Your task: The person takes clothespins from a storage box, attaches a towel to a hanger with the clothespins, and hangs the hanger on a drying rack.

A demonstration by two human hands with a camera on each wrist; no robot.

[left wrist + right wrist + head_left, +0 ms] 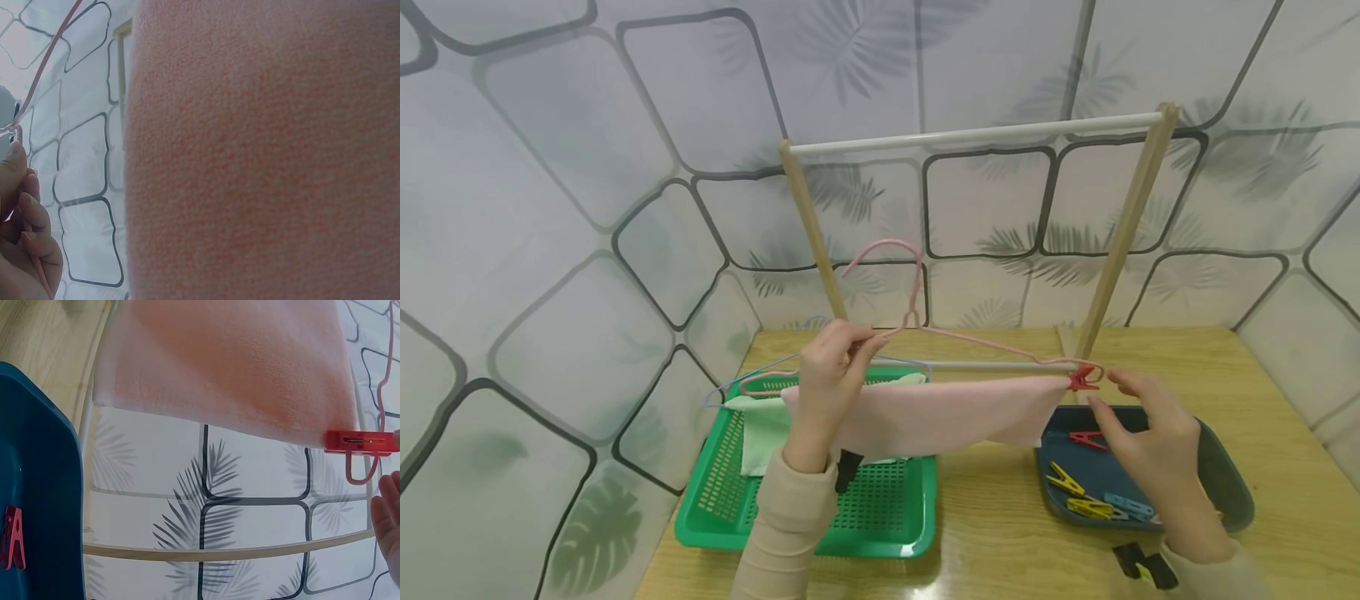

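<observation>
A pink hanger (992, 342) is held up above the table, gripped by my left hand (838, 362) on its arm left of the hook. A pink cloth (955, 417) hangs along the hanger's lower side; in the left wrist view it fills most of the picture. At the cloth's right corner, a red clothespin (1082, 378) bites the cloth at the hanger's looped end. My right hand (1157, 442) is just right of that clothespin, thumb and fingers spread apart, fingertips close to its handles. The cloth's left corner is partly behind my left hand and wrist.
A green basket (880, 548) on the left contains a light green cloth (763, 442) and a blue hanger (730, 387). At right, a dark blue tray (1232, 500) holds red, yellow and blue clothespins (1127, 504). Behind stands a wooden rack (1127, 233) with a white bar (977, 133).
</observation>
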